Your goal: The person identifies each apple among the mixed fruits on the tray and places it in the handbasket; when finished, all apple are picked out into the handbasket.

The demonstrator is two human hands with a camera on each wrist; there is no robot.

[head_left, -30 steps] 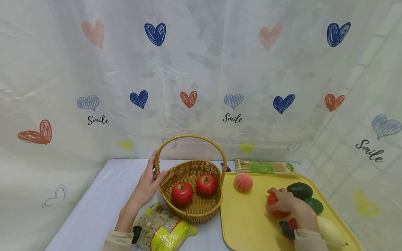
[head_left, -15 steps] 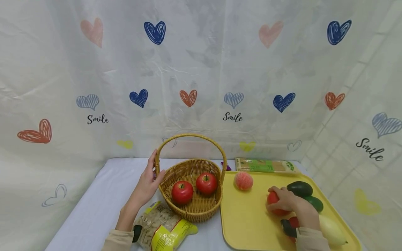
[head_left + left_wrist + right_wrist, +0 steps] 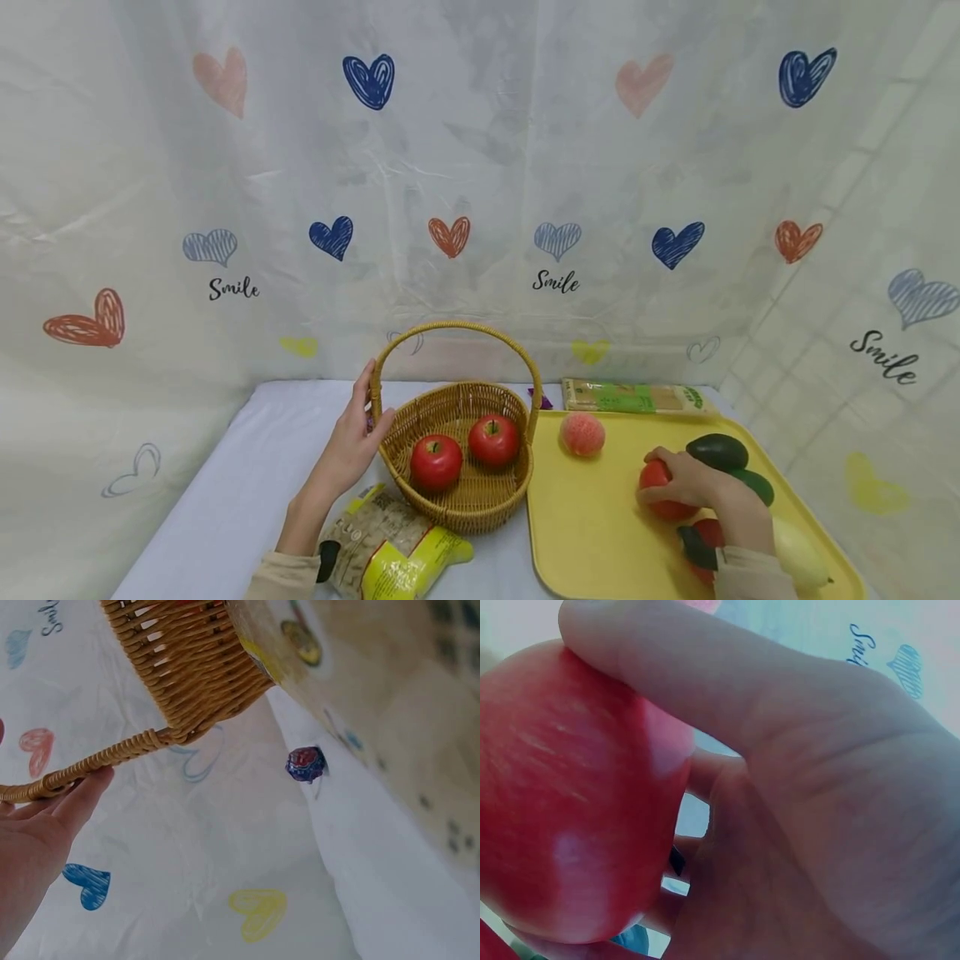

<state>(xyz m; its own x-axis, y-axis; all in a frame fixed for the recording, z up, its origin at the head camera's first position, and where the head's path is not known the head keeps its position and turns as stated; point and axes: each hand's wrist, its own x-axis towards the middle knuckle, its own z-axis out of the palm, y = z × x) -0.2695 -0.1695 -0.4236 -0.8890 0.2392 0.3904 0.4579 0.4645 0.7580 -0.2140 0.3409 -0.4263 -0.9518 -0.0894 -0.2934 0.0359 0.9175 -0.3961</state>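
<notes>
A wicker basket (image 3: pixel 480 500) with a tall hooped handle stands mid-table, with two red apples (image 3: pixel 436 462) inside it. My left hand (image 3: pixel 352 442) holds the left side of the handle (image 3: pixel 112 754), thumb on the basket side and fingers behind. Over the yellow tray (image 3: pixel 585 525), my right hand (image 3: pixel 701 483) grips another red apple (image 3: pixel 577 795), its thumb across the top and its fingers round the far side. Part of a further red fruit (image 3: pixel 705 567) shows beneath the right wrist.
On the tray are a pink peach (image 3: pixel 582 434), dark green avocado-like fruits (image 3: pixel 717 452) and a pale long fruit (image 3: pixel 801 554). A yellow-printed bag (image 3: pixel 397 550) lies before the basket. A flat packet (image 3: pixel 637 397) lies behind the tray. A wrapped candy (image 3: pixel 306 763) sits beside the basket.
My right hand has shifted slightly right and towards me with the apple in its grip. My left hand stays at the basket handle.
</notes>
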